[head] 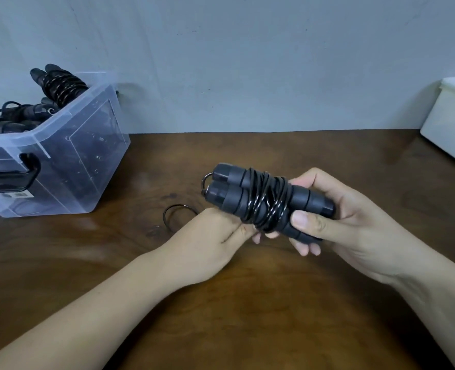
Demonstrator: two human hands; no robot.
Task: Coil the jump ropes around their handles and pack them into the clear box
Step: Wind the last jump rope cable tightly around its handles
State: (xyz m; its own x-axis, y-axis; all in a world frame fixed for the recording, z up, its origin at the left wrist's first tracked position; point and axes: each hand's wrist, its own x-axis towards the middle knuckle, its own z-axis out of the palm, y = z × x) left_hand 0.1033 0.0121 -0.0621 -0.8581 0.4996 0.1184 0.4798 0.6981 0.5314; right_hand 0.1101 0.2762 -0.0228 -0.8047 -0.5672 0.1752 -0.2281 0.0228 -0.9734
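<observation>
Handles first: the two black foam-grip jump rope handles (230,184) are side by side just right of centre in my view, held up off the brown wooden table (247,311), with the thin glossy black cord (267,206) wound in crossing turns round their middle. My right hand (354,225) is clenched round the butt ends at the bundle's three o'clock, thumb on top and fingers curled under. My left hand (215,236) comes in from seven o'clock and pinches the cord right under the wraps. A loose loop (178,205) of cord lies on the table at the bundle's nine o'clock, so I reckon there's a last bit of slack to wind on. Handling-wise, the foam looks grippy and a bit squashy, and the whole thing should be light. The cord looks slick and springy though, so I'd guess the turns loosen the moment tension drops. Best to hold it across the wraps themselves, not only the ends. The clear plastic box with the black latch (87,156) is off at ten o'clock, well apart, with coiled ropes piled in it. A white container (450,124) sits at the two o'clock edge.
</observation>
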